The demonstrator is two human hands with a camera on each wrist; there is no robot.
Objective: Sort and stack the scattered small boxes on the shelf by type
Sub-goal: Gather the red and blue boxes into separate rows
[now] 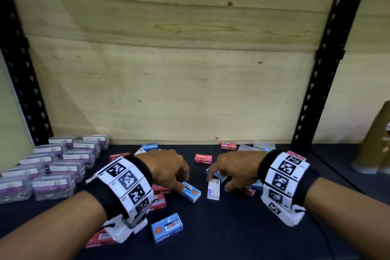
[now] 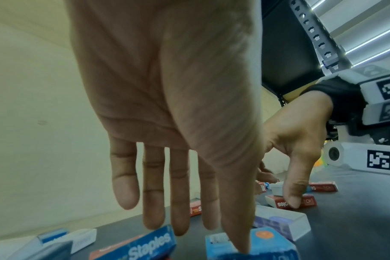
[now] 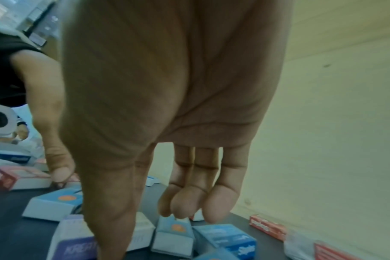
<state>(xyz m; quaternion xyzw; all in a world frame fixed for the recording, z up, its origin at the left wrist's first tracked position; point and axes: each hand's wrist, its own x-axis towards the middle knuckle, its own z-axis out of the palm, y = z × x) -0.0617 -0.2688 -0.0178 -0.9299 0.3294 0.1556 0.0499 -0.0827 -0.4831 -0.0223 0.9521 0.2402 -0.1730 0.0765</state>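
Head view. Both hands are down over the scatter of small boxes on the dark shelf [image 1: 242, 228]. The left hand [image 1: 166, 167] has its fingertips on a blue staple box [image 1: 191, 191] at mid-shelf; the right hand [image 1: 234, 170] reaches toward a white box [image 1: 213, 189] just beside it, index finger at its far end. Red staple boxes [image 1: 203, 158] and more blue ones lie loose around and partly under the wrists; another blue box [image 1: 166, 227] sits nearer the front edge. At far left, clear cases with purple labels [image 1: 54, 167] already stand in neat stacked rows.

Left wrist view. The left hand's [image 2: 167, 105] fingers hang long and nearly straight, spread, not curled round anything. The thumb tip touches the top of the blue staple box [image 2: 265, 244]; a second box marked "Staples" [image 2: 145, 246] lies just below the other fingertips. No grip is made yet.

Right wrist view. The right hand's [image 3: 167, 105] fingers are relaxed, loosely bent at the tips, and hold nothing. The white box [image 3: 78, 242] with its purple end lies under the thumb side, blue boxes [image 3: 225, 237] under the fingertips. Whether the thumb touches the white box I cannot tell.

Judgement: the step is picking out like boxes from the mix; the sorting of red, blue and white is barely begun. Next calls for closing thumb and fingers across each box's narrow sides, lifting clear of neighbours, and starting one pile per colour on bare shelf.
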